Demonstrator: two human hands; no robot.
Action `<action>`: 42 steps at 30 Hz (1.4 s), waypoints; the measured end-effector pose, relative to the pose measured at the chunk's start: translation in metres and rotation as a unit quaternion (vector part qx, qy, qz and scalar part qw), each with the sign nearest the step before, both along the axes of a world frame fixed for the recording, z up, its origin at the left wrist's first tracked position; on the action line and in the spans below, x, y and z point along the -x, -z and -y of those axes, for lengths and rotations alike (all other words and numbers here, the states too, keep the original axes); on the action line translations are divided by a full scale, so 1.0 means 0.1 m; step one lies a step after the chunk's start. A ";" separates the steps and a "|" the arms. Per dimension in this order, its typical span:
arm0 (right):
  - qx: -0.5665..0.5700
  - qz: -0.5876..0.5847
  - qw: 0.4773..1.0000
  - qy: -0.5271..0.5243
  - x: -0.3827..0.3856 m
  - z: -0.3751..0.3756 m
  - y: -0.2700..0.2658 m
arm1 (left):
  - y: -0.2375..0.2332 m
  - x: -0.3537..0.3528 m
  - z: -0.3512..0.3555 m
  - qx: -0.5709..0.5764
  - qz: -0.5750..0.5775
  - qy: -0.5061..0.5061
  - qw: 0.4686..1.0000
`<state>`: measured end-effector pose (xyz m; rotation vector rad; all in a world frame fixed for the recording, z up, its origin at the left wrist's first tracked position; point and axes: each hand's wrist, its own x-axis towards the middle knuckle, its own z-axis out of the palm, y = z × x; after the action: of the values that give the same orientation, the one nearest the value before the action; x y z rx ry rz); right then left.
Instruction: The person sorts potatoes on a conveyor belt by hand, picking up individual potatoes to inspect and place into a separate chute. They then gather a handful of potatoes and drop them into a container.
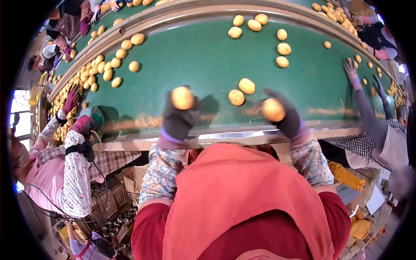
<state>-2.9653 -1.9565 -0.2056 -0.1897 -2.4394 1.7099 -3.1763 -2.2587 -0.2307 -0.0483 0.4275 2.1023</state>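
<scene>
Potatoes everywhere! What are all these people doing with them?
A person in dark gloves stands at a green belt. Their left hand holds one potato and their right hand holds a second potato, near the belt's front edge. Loose potatoes lie scattered on it, and other people's gloved hands reach in from both sides.

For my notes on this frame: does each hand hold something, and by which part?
Each gloved hand holds one potato. The left hand cups a potato around its lower part; the right hand grips a second potato around its side.
</scene>
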 end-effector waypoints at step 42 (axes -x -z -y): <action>0.642 -0.178 0.746 -0.014 0.07 1.94 0.03 | 0.13 0.10 1.09 0.368 -0.875 -0.004 0.315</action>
<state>-2.9720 -2.1503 -0.2082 0.0450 -0.6530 2.7542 -3.1863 -2.3679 -0.2436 1.8068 2.5031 0.7153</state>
